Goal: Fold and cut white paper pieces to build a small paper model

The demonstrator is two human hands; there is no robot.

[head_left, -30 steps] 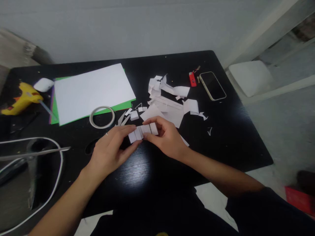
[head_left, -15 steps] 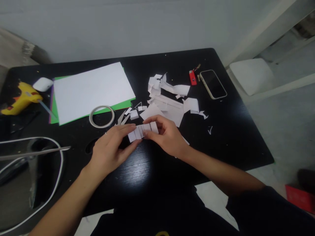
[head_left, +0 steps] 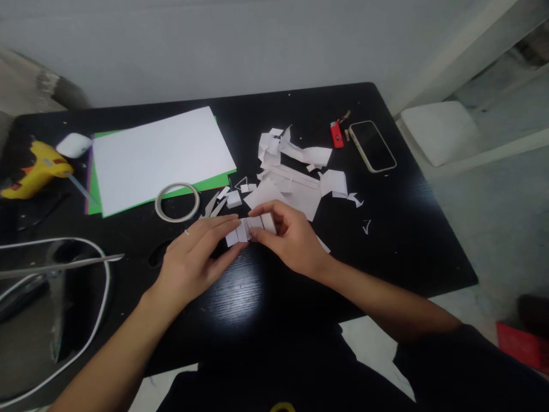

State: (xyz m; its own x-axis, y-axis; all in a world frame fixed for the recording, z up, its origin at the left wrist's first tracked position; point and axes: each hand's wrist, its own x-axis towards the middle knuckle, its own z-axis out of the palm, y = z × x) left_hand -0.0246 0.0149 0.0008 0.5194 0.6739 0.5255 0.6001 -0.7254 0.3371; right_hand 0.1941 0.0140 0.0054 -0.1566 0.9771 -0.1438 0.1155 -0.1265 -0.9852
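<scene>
A short row of small white folded paper pieces [head_left: 243, 231] sits between my two hands, over the black table. My left hand [head_left: 195, 252] grips its left end, thumb below and fingers above. At the right end, my right hand [head_left: 294, 237] pinches the row with thumb and fingers. Just beyond them lie scissors [head_left: 213, 206], their blades partly showing and the handles hidden behind my left hand. A small white paper block [head_left: 234, 199] and cut bits of paper rest beside the blades.
White paper scraps [head_left: 295, 189] lie behind my right hand. A roll of tape [head_left: 177, 202] overlaps stacked white paper [head_left: 160, 160] and green sheets. A yellow glue gun [head_left: 38, 170] and white case [head_left: 74, 145] are left; a red lighter [head_left: 336, 135] and phone [head_left: 372, 146] are right.
The paper pieces have been pressed closer together, and the row looks slightly shorter as its left end and my left fingers shift a little right. My right hand stays nearly still.
</scene>
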